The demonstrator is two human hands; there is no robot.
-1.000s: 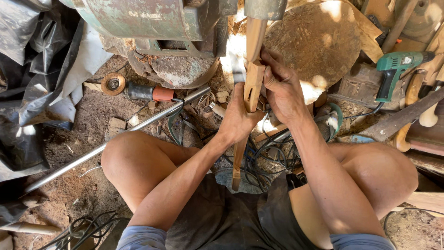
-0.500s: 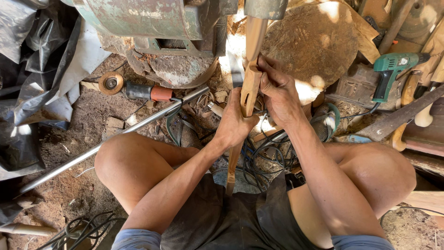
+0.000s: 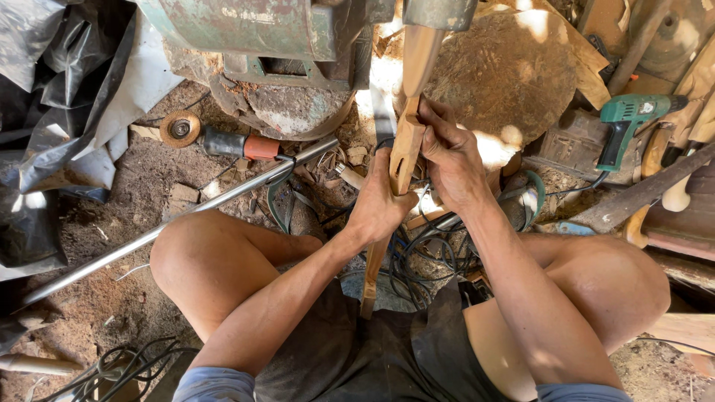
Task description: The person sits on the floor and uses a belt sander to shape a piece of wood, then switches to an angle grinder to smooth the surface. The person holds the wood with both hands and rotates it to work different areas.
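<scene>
Wood: a long, pale brown carved wooden piece (image 3: 406, 149) runs from the top centre of the frame down to the lap, slightly tilted, its lower end near the dark shorts (image 3: 357, 357).
Left hand: the left hand (image 3: 380, 205) is closed around the wooden piece just below its middle, thumb up along the wood.
Right hand: the right hand (image 3: 450, 160) is closed on the same piece a little higher, fingers wrapped over the edge; the two hands sit just beside each other.
Top end: the upper end of the wood goes under a grey metal part (image 3: 439, 13) at the top edge; how they meet cannot be told.
Machine: a worn green and rusty machine (image 3: 246, 30) fills the upper left centre, standing on the dirt floor (image 3: 126, 186).
Slab: a round wooden slab (image 3: 506, 82) lies behind the hands, upper right of centre.
Pipe: a long shiny metal pipe (image 3: 164, 227) crosses the left half diagonally, passing just above the left knee (image 3: 186, 260).
Grinder: an angle grinder (image 3: 212, 138) with an orange and dark body and a round disc lies on the floor in the left centre, near the pipe.
Drill: a green power drill (image 3: 625, 123) rests at the upper right, well apart from the hands.
Cables: dark cables (image 3: 417, 260) are tangled on the floor between the legs.
Sheet: black plastic sheet (image 3: 45, 112) is bunched at the left edge.
</scene>
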